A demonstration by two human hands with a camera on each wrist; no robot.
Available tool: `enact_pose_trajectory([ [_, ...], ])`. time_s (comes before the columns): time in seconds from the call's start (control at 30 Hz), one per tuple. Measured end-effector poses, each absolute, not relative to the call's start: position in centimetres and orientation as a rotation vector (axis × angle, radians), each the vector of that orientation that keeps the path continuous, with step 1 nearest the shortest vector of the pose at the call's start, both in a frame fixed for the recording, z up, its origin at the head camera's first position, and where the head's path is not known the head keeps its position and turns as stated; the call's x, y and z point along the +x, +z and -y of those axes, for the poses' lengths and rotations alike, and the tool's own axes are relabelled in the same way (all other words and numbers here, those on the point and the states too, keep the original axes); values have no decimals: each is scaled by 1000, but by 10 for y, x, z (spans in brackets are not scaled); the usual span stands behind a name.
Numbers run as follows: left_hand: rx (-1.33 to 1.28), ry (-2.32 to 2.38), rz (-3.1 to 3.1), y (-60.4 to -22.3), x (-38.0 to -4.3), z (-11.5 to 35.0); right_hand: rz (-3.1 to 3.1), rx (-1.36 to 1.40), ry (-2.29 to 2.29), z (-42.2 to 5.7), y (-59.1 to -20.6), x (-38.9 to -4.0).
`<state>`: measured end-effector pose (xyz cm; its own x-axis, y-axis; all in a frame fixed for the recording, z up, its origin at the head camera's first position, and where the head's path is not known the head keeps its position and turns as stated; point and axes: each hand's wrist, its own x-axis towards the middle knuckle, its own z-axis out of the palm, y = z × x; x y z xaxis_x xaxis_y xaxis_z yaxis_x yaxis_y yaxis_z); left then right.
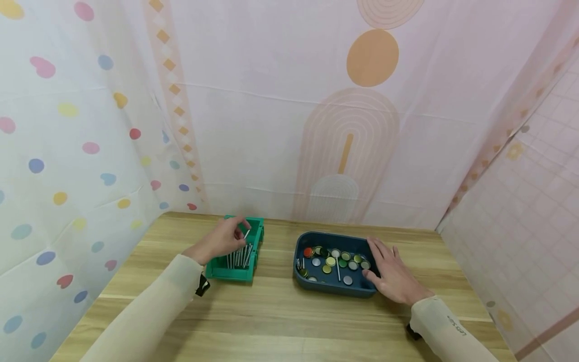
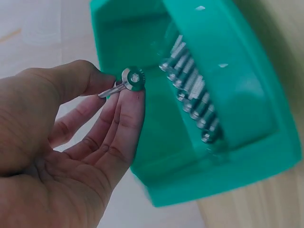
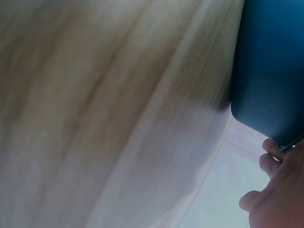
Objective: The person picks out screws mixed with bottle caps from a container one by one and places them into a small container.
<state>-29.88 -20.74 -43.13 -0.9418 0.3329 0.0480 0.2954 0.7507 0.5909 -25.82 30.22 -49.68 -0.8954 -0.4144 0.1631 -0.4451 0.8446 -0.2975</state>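
Observation:
My left hand (image 1: 225, 238) pinches a shiny metal bolt (image 2: 121, 84) between thumb and fingertips, above a green bin (image 1: 230, 274). Its broad round head with a socket recess faces the left wrist camera. Inside the bin several similar bolts (image 2: 192, 88) lie side by side. To the right stands a dark blue tray (image 1: 332, 288) with bottle caps (image 1: 331, 261) of several colours. One bolt (image 1: 338, 270) lies among the caps, and small metal pieces (image 1: 300, 264) sit at the tray's left end. My right hand (image 1: 395, 276) holds the tray's right end, thumb over the rim.
Both containers rest on a wood-grain table (image 1: 280, 322). A patterned curtain (image 1: 253, 125) hangs right behind the table's back edge, with more printed cloth on both sides. A gap of tabletop separates the bin from the tray.

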Motion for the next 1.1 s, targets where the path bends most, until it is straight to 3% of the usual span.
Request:
enact_pose_trajectory([
  [0.6, 283, 905, -2902, -436, -295, 209, 2932, 684, 512, -303, -497, -257],
  [1.1, 273, 788, -2924, -451, -298, 198, 2931, 681, 511, -303, -496, -257],
])
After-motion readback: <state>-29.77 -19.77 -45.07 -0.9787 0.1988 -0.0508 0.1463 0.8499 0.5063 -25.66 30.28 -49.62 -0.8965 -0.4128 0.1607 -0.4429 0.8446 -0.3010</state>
